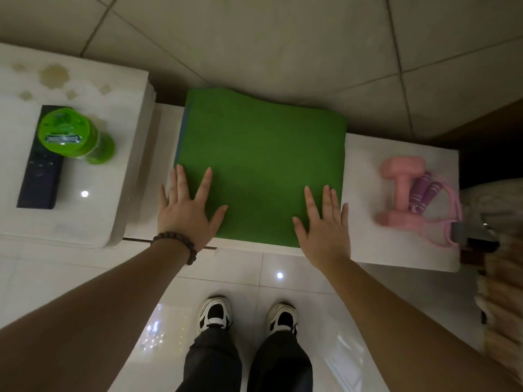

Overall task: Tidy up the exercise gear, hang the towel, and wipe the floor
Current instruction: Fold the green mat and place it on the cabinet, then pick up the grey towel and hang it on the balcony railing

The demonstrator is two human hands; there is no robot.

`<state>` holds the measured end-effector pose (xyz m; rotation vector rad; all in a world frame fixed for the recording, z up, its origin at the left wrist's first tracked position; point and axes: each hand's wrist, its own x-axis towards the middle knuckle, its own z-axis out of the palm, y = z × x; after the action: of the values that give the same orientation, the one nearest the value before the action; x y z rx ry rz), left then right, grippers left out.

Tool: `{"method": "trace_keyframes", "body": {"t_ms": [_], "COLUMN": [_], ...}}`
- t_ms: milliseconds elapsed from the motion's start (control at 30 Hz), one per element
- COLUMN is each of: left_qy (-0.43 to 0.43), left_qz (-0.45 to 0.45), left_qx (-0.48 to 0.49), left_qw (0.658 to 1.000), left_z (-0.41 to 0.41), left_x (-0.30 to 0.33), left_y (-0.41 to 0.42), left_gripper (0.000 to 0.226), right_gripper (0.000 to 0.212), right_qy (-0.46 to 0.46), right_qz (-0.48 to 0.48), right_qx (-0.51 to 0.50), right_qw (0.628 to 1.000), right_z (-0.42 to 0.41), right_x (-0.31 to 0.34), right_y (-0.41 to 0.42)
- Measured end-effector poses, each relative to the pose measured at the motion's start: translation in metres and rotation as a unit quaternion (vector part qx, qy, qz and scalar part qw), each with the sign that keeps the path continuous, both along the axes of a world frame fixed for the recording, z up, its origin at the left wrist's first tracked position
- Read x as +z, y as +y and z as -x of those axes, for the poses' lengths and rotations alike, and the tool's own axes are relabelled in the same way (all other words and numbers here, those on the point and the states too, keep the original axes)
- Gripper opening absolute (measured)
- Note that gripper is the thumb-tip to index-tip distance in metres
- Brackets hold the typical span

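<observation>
A folded green mat (263, 159) lies flat on a low white ledge (365, 165). My left hand (188, 210) rests on the mat's near left corner with fingers spread and straight. My right hand (322, 224) lies flat on the near right corner, fingers straight too. To the right on the ledge sit a pink dumbbell (400, 193) and a purple-handled jump rope (427, 190) with its pink cord bunched beside it. No towel is in view.
A raised white stand (93, 176) at the left carries a green bottle (76, 137) and a dark remote (39, 165). Glossy white floor tiles (283, 278) lie under my two feet. Something pale and fluffy (501, 278) fills the right edge.
</observation>
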<state>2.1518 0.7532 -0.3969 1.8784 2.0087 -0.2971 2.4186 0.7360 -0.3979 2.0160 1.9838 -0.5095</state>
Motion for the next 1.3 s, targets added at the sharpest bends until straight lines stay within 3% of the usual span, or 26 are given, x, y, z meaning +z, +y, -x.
{"method": "trace_keyframes", "body": {"t_ms": [400,667,867,1300], "left_qy": [-0.041,-0.058,-0.03,0.02], "left_qz": [-0.094,-0.113,-0.143,-0.145], "left_qx": [0.074,0.153,0.249,0.47], "left_qw": [0.992,0.98,0.958,0.87], "left_z": [-0.016,-0.026,-0.014,0.054], "left_x": [0.226,0.342,0.386,0.422], "left_y": [-0.038,-0.095,-0.138,-0.28], "left_gripper": [0.078,0.072,0.073,0.068], "right_gripper": [0.068,0.059,0.057,0.054], "right_qy": [0.076,0.116,0.152,0.173], "right_qz": [-0.093,-0.108,-0.101,-0.061], "right_qx": [-0.002,0.034,0.112,0.324], "right_qw": [0.993,0.987,0.977,0.928], "right_z": [0.009,0.03,0.058,0.174], "right_x": [0.215,0.322,0.371,0.404], "right_y": [-0.004,-0.033,-0.054,-0.113]}}
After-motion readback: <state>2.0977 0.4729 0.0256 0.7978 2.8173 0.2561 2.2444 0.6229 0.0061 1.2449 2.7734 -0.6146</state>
